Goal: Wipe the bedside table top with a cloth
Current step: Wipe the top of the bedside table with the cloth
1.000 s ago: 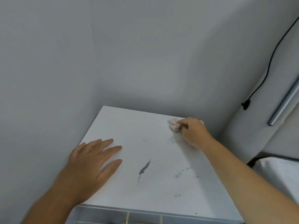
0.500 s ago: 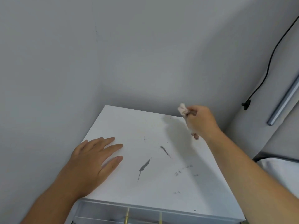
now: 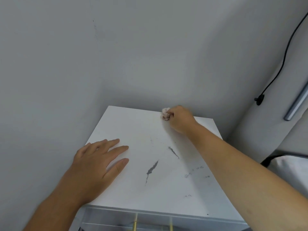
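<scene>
The white bedside table top [image 3: 133, 189] sits in a corner of grey walls. At its far edge, the right hand [image 3: 180, 120] is curled tight around a small, scrunched-up pinkish cloth [image 3: 165, 113] — the cloth pokes out past the fingers and touches the top. The left hand [image 3: 95, 162] lies flat on the top's near left side, fingers spread, well apart from the cloth. Dark grey smudges [image 3: 152, 168] mark the top between the two hands.

white bedside table top [image 3: 138, 129], grey smudges [image 3: 152, 168], left hand [image 3: 98, 162] flat, cloth [image 3: 165, 114] at back edge
</scene>
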